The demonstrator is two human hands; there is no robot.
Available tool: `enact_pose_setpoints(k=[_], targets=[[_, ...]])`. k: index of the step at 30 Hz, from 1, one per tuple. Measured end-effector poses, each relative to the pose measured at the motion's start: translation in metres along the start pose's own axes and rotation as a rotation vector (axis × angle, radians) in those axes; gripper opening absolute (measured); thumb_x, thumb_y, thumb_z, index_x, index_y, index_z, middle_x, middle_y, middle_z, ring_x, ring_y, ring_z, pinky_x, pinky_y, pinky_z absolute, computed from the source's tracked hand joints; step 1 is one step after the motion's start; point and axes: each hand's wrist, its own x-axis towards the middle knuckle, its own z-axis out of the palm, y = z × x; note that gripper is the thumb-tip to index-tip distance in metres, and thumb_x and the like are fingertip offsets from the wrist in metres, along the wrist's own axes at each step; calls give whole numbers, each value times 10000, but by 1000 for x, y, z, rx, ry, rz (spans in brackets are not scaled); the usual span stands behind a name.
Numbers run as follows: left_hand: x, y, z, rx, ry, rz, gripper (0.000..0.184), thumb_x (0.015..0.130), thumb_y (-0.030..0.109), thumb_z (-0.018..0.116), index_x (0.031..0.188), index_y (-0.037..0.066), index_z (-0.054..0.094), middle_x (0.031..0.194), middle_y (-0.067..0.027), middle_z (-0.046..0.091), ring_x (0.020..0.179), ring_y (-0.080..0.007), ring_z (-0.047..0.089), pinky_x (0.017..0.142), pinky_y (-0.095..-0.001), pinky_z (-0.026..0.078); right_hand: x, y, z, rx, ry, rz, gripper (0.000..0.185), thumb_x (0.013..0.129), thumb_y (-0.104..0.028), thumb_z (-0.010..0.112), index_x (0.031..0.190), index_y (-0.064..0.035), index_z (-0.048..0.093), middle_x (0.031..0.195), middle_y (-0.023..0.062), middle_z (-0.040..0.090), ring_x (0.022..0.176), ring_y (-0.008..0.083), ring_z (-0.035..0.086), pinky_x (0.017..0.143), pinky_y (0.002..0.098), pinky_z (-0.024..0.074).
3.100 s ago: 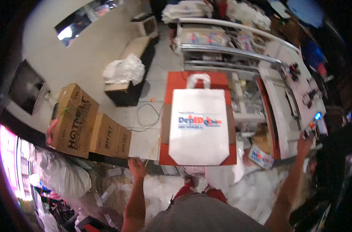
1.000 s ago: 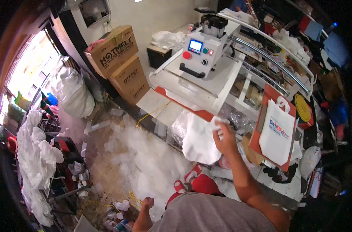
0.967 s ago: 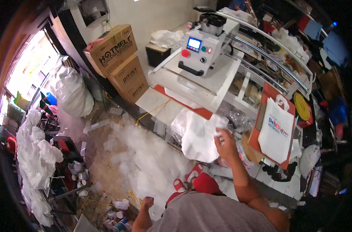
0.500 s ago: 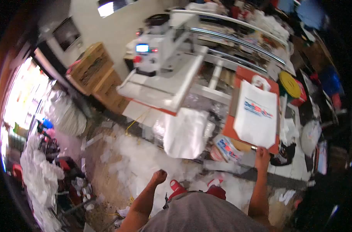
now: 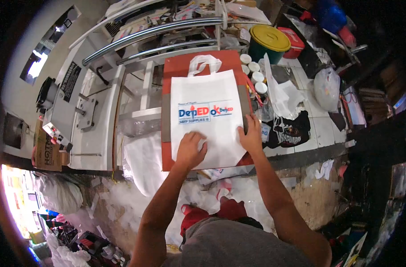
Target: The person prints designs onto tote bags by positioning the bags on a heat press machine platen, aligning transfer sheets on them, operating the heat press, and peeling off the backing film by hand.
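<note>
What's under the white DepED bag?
A red board shows past the white bag at top and sides, with grey-brown patches left and right. Whatever the bag covers cannot be seen.

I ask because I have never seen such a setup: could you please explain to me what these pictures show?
There is no robot here: the hands belong to a person. Every picture comes from one camera worn on that person's head, looking forward and down, so their own arms reach in from the bottom.

In the current view, a white bag with a printed logo lies flat on a reddish pad, its handles pointing away. The left hand is over its lower part; the right hand is at its right edge. I cannot tell whether either grips it.

At left stands a white machine, perhaps a heat press, with metal rails behind the pad.
</note>
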Motion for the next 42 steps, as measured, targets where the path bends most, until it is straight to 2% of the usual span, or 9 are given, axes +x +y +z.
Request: enact_pose_setpoints(k=[6, 11, 14, 23, 28, 32, 34, 40, 42], targets=[[98, 5, 77, 48, -42, 153, 342, 787, 183, 721, 1100, 71, 641, 1172, -116, 612, 1129, -336, 564, 964, -423, 471, -2, -12, -3, 32, 5, 83, 594, 822, -177, 730, 1341, -6, 497, 1445, 250, 403, 1314, 441, 408, 1077, 518, 358], [118, -10, 83, 52, -4, 164, 159, 779, 149, 715, 894, 45, 679, 991, -110, 668, 977, -327, 623, 857, -438, 511, -2, -11, -4, 6, 5, 59, 550, 827, -190, 721, 1307, -14, 520, 1445, 238, 404, 1313, 434, 404, 1069, 528, 365], [116, -62, 53, -90, 154, -307, 88, 787, 115, 685, 837, 43, 683, 893, -127, 681, 860, -314, 650, 788, -394, 523, 0, -13, -6, 12, -11, 90, 528, 825, -186, 718, 1284, -5, 532, 1439, 242, 410, 1308, 437, 410, 1070, 526, 368], [24, -211, -156, 232, 839, -706, 311, 902, 265, 612, 880, -43, 655, 867, -215, 682, 817, -351, 658, 747, -424, 503, -4, -11, 0, 34, 57, 58, 483, 832, -175, 707, 1258, -14, 545, 1405, 233, 449, 1296, 428, 425, 1086, 515, 357], [-176, -227, -96, 544, 497, -568, 165, 848, 166, 696, 895, 29, 619, 884, -137, 661, 868, -338, 624, 768, -408, 497, -27, -45, -5, 241, 168, 95, 361, 873, -97, 656, 1207, -9, 551, 1276, 212, 529, 1204, 350, 505, 1012, 425, 412], [-357, -164, 12, 168, -96, -703, 176, 868, 236, 606, 791, 79, 623, 770, -136, 656, 727, -364, 646, 629, -501, 485, -113, -148, 3, 452, -401, 44, 143, 910, -92, 612, 1013, 7, 620, 930, 148, 646, 877, 261, 646, 793, 368, 507], [-415, -126, 42, 37, -527, -947, 269, 892, 342, 562, 895, 104, 688, 918, -159, 713, 897, -352, 691, 761, -526, 532, -153, -192, 38, 564, -664, -32, 133, 915, -121, 618, 954, 5, 632, 832, 136, 649, 779, 278, 657, 725, 387, 526], [-472, -100, 4, -173, -753, -1083, 368, 901, 382, 587, 1008, 54, 714, 1028, -220, 706, 982, -334, 692, 846, -454, 547, -272, -154, 258, 298, -856, 141, 275, 852, -240, 715, 977, -7, 639, 806, 144, 675, 757, 314, 672, 710, 413, 536], [-521, -121, -5, -339, -267, -1309, 310, 885, 325, 633, 989, 43, 709, 1010, -210, 710, 966, -324, 701, 836, -424, 550, -270, -151, 326, 190, -863, 265, 366, 823, -284, 750, 1016, 6, 638, 883, 173, 687, 844, 346, 672, 765, 435, 532]])
